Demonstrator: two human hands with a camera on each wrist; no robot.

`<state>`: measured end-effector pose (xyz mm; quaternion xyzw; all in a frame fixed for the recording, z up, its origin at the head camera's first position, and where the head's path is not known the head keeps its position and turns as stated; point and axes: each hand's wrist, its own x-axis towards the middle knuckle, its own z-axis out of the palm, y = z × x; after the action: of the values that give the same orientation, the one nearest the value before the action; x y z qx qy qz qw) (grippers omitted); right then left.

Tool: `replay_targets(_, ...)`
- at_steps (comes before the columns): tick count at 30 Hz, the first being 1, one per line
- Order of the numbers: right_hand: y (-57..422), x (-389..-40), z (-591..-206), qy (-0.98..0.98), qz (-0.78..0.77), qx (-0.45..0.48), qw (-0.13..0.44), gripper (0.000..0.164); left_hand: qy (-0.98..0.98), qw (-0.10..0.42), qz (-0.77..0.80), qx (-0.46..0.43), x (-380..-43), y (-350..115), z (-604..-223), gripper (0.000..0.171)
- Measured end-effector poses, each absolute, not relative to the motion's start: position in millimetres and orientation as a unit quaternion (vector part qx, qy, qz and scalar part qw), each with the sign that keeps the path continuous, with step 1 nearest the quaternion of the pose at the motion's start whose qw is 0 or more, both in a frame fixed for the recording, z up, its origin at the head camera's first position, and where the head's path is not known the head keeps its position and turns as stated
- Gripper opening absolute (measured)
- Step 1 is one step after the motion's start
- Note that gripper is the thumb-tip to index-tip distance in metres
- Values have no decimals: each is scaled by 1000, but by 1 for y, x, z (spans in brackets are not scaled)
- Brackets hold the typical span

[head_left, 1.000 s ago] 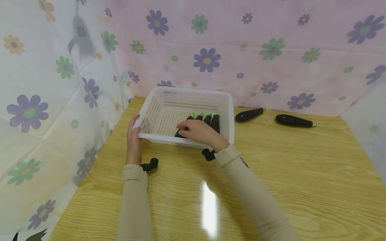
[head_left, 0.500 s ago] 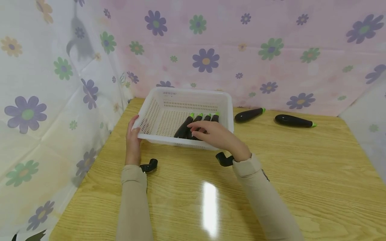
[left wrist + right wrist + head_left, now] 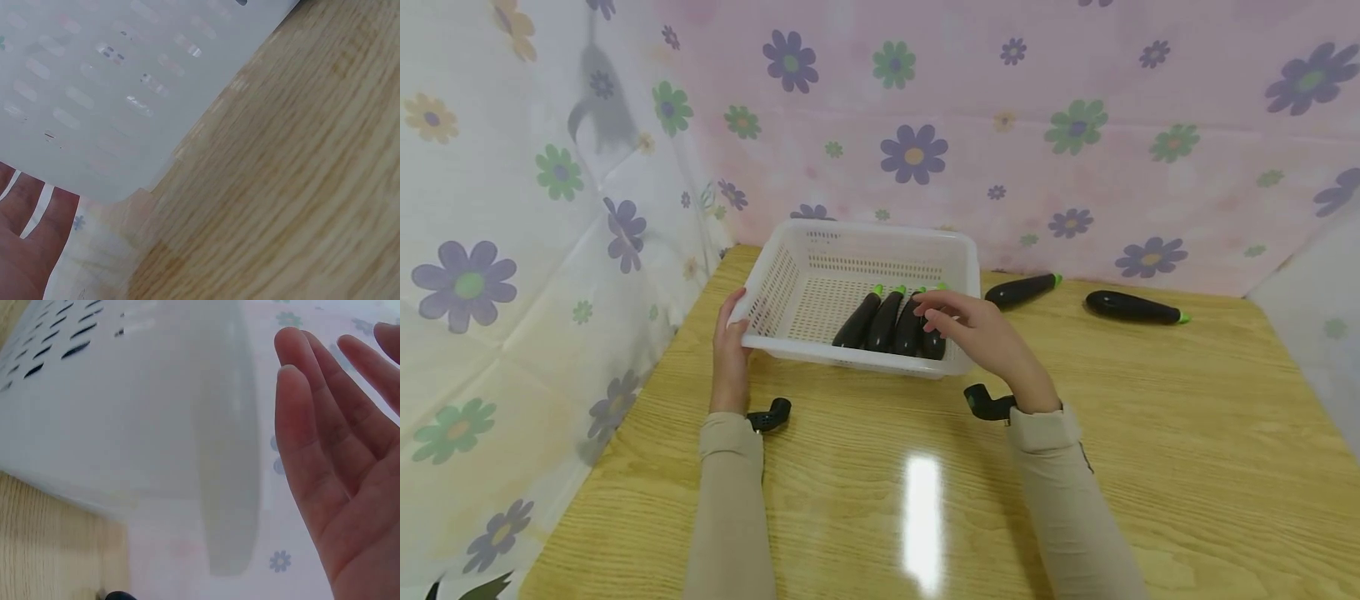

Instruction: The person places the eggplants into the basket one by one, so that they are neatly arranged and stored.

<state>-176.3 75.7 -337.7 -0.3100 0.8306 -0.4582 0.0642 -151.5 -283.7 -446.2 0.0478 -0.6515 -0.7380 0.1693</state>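
A white perforated plastic basket [image 3: 842, 351] stands on the wooden table. Inside it, toward the right end, several dark eggplants [image 3: 885, 323] with bright green stems lie side by side. My left hand [image 3: 731, 354] grips the basket's near left corner, thumb over the rim. The left wrist view shows fingers [image 3: 55, 228] at the rim of the basket wall [image 3: 94, 150]. Above the basket's near right rim, my right hand [image 3: 992, 337] hovers with nothing in it, partly covering the rightmost eggplant. Its fingers [image 3: 299, 415] look loosely extended in the right wrist view.
Two more eggplants lie on the table right of the basket: one nearer [image 3: 1021, 290], one farther right [image 3: 1133, 307]. A flowered cloth [image 3: 917, 108] hangs behind the table and along its sides. Black wrist cameras [image 3: 988, 404] stick out from both wrists.
My right hand has drawn back rightward from the eggplants in the basket to its near right rim, uncovering most of them. The left hand and basket have stayed put.
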Motion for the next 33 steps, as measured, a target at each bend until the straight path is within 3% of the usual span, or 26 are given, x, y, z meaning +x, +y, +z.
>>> replay_targets(16, 92, -164, -323, 818, -507, -272, 21, 31, -651, 162, -740, 52, -143, -277, -432, 42)
replay_targets(27, 115, -201, -371, 816, -546, -186, -33, 34, -648, 160, -743, 49, -137, -273, -419, 43)
replay_targets(33, 123, -200, -370, 790, -589, -162, -50, 32, -644, 161, -746, 44, -145, -276, -427, 42)
